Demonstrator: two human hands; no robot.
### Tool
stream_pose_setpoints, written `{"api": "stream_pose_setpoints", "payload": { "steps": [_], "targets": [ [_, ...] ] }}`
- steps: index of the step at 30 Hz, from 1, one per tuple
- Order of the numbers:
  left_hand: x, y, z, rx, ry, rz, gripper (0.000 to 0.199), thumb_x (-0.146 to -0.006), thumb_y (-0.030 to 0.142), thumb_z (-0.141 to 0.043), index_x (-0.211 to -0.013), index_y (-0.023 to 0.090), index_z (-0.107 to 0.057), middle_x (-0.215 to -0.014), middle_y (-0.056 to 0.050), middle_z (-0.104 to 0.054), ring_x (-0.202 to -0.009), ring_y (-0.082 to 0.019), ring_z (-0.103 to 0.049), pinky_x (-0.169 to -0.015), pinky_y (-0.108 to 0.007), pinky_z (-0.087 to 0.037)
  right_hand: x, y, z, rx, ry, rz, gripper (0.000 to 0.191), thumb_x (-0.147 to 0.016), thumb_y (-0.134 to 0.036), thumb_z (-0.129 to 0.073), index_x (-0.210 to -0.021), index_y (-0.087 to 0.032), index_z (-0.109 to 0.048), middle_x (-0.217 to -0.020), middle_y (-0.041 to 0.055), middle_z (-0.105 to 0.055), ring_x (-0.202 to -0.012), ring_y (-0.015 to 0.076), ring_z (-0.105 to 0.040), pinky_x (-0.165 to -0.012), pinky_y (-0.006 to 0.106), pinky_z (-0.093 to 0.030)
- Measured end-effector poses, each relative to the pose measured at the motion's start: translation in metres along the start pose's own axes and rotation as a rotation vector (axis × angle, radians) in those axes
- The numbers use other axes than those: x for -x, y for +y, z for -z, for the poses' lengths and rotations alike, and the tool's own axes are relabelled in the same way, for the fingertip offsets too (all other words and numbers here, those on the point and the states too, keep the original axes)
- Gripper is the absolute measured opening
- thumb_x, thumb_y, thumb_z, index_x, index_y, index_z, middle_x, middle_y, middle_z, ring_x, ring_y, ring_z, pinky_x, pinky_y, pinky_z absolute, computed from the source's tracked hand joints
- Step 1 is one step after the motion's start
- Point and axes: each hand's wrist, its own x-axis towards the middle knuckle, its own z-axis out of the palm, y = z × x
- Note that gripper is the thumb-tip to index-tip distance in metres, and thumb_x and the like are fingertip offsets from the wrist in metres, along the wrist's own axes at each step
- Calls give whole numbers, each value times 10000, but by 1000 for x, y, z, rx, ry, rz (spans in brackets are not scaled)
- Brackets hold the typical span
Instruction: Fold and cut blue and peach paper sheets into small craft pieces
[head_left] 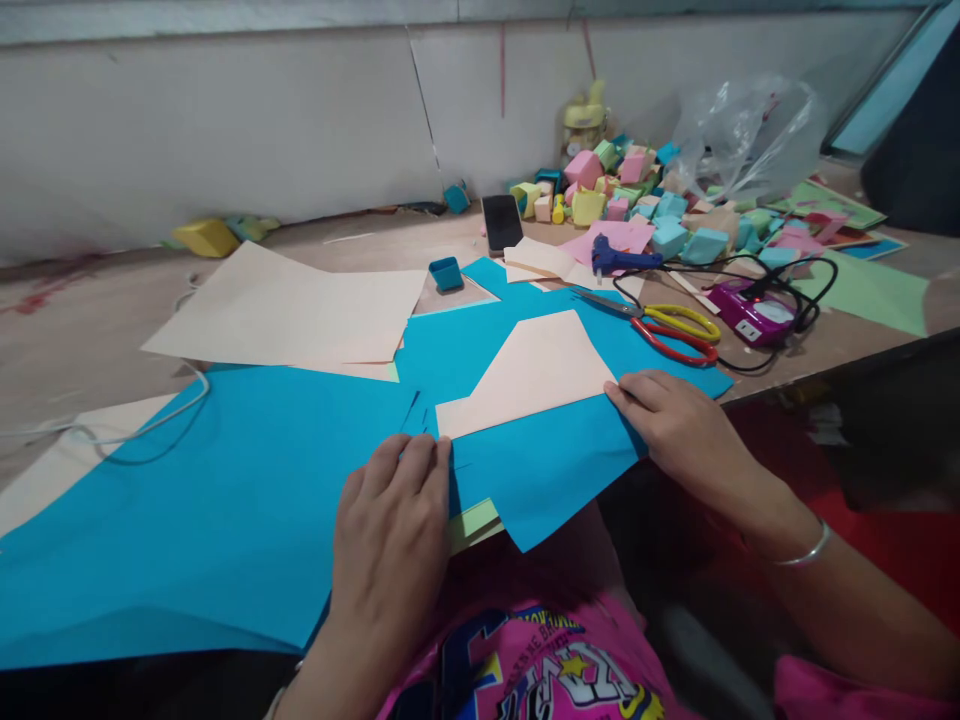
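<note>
A piece of light peach paper [540, 365] with a straight near edge, apparently folded, lies on large blue paper sheets [247, 500]. My left hand [397, 510] rests at its near left corner, fingers bent and close together, the thumb hidden. At the right corner, my right hand [667, 415] pinches the same paper between thumb and fingers. Just beyond my right hand lie scissors [675, 330] with one yellow and one red handle, their blades pointing left. Past them sits a blue glue gun [622, 258] with a black cable.
Large peach sheets [300, 310] lie at the left, near a white cable [172, 415]. A small blue paper box [446, 273] and a phone [502, 223] stand farther back. Colourful paper boxes [622, 190] pile up beside a clear plastic bag [750, 140]. A purple power socket [754, 312] sits at right.
</note>
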Motion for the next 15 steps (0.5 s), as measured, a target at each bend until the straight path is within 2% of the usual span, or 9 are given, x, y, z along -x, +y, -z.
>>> {"api": "stream_pose_setpoints", "payload": {
  "steps": [5,9,12,15],
  "targets": [
    [3,4,-1,8,25,43,401,-887,3,-425,-1230,-8,-632,-1203,-238,-652,-1139,-394,-557,-854,-505,-495,2,2,-3,-17,24,20,339,-980,-87,-375,-1163,-25,-654,-1048,179,-677,-946,287,-594,-758,380,-471],
    [1,5,-1,10,63,31,378,-884,8,-446,-1198,18,-656,-1182,-209,-672,-1127,-392,-571,-817,-495,-520,3,3,-6,-34,61,34,331,-972,-91,-396,-1163,-8,-653,-1043,190,-675,-967,300,-591,-775,389,-491],
    [6,-6,0,93,41,-22,348,-926,77,-442,-1191,49,-666,-1250,-205,-644,-1183,-381,-556,-895,-521,-515,4,3,-8,-50,54,27,330,-960,-80,-412,-1182,-13,-647,-1052,188,-676,-976,295,-589,-793,389,-504],
    [22,-32,10,258,41,-104,371,-984,228,-419,-1272,137,-636,-1343,-171,-601,-1211,-346,-564,-939,-507,-520,5,3,-10,-68,54,9,341,-956,-74,-408,-1200,-38,-644,-1075,184,-677,-987,286,-591,-811,395,-514]
  ]
}}
